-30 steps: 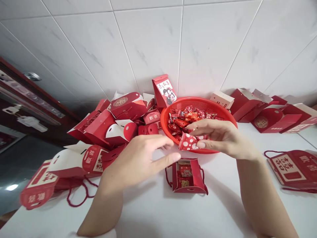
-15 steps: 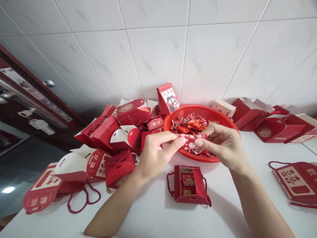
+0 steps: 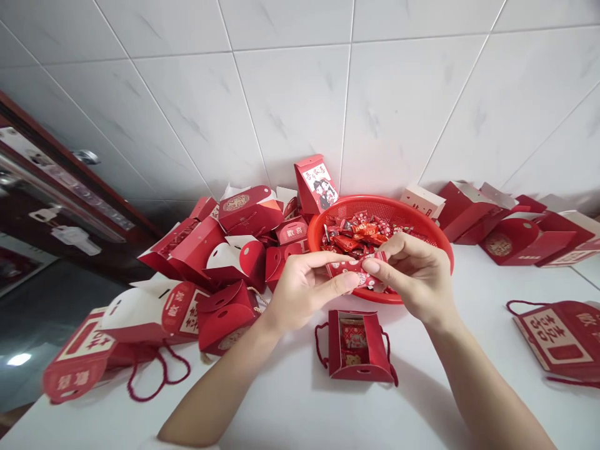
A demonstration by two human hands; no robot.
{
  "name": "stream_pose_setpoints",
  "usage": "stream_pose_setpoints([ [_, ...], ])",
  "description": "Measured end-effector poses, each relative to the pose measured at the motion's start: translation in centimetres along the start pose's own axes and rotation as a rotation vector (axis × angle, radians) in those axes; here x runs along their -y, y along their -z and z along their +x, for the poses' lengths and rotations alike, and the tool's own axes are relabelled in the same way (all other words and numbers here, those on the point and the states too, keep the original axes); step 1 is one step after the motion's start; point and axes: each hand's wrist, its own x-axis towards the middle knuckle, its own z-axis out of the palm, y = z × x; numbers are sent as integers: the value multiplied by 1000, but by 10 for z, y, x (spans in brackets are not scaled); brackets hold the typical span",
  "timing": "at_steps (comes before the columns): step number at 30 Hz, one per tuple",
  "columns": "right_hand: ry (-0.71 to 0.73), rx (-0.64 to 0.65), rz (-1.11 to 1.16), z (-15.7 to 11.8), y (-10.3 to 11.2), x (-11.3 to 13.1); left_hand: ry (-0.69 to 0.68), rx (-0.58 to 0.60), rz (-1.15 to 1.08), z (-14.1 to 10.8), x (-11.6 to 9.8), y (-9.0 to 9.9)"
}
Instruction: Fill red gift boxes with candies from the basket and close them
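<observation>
Between my two hands is a red wrapped candy (image 3: 349,267) with white printed patterns, held over the front of the basket. My left hand (image 3: 304,284) pinches its left side between thumb and fingers. On the right side, my right hand (image 3: 417,275) grips it the same way, thumb on top. Behind the hands, a red plastic basket (image 3: 443,240) holds many small red-wrapped candies (image 3: 363,231). Below them a small red gift box (image 3: 385,369) with cord handles stands with its top open, and red packets (image 3: 354,337) lie inside it.
To the left several red and white gift boxes (image 3: 197,250) are heaped together. More boxes (image 3: 469,212) line the wall at right. A flat red box (image 3: 557,337) with a cord lies at the right edge. A tiled wall (image 3: 290,119) rises behind the white table (image 3: 281,406).
The candy has tilted, its right end now higher, and my left fingers have shifted along it. Both hands stay over the basket's front. The view has moved slightly.
</observation>
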Motion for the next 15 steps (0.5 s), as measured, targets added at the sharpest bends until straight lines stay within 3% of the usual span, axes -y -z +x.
stream_pose_setpoints([
  [5, -74, 67, 50, 2, -1, 1, -19, -46, 21, -4, -2, -3],
  [11, -22, 72, -38, 0, -1, 2, 2, 46, 168, -6, -6, -4],
  [15, -90, 211, -240, 4, 17, 15, -29, 10, 222, -4, -6, -1],
])
